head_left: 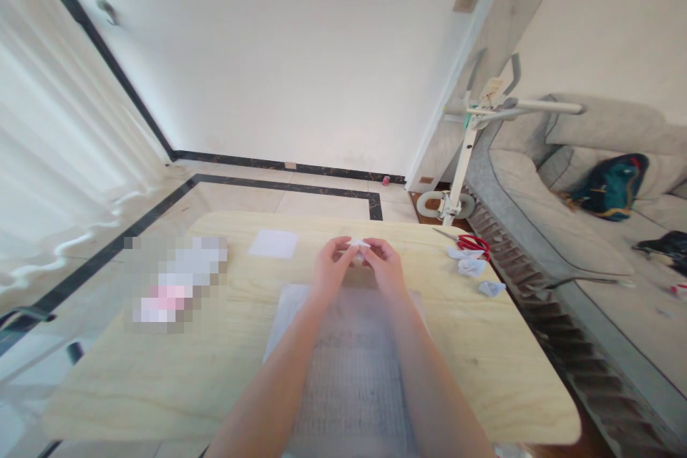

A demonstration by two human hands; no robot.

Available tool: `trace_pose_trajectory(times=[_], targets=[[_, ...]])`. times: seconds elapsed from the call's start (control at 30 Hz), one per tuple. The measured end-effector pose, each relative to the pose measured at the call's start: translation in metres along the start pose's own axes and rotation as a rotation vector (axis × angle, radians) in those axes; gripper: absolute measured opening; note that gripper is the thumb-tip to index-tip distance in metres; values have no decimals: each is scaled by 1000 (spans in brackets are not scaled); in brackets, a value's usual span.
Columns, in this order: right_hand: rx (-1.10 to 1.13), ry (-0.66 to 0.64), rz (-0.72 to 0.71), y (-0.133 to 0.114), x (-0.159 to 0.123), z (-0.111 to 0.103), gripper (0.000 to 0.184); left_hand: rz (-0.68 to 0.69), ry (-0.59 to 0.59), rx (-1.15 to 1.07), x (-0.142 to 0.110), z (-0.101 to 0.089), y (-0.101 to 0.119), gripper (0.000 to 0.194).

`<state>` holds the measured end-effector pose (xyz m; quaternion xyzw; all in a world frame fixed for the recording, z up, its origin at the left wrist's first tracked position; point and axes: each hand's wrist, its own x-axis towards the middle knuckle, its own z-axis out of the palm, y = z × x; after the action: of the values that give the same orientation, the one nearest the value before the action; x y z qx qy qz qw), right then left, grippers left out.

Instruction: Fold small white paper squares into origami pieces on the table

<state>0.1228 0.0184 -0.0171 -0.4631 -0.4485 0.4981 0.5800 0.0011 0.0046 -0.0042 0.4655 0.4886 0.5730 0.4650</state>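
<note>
White paper point(360, 245) is toward twelve o'clock over the table point(215, 386), the left hand point(333, 265) and right hand point(383, 265) pinching it between thumbs and fingers; even, light pressure should keep any fold neat without tearing.

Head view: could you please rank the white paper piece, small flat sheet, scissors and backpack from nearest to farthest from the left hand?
From the left hand:
1. White paper piece, between it and the right hand
2. Small flat sheet, on its left
3. Scissors, by the table's right edge
4. Backpack, right, on the sofa
</note>
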Motion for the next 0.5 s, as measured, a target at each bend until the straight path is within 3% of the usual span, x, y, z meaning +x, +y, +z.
trace_pose_trajectory(times=[0.13,0.5], targets=[[19,18,5,-1,0,0,31,-24,-76,-8,0,0,2,40],[10,4,-17,-2,0,-2,30,12,-84,58,-1,0,3,36]])
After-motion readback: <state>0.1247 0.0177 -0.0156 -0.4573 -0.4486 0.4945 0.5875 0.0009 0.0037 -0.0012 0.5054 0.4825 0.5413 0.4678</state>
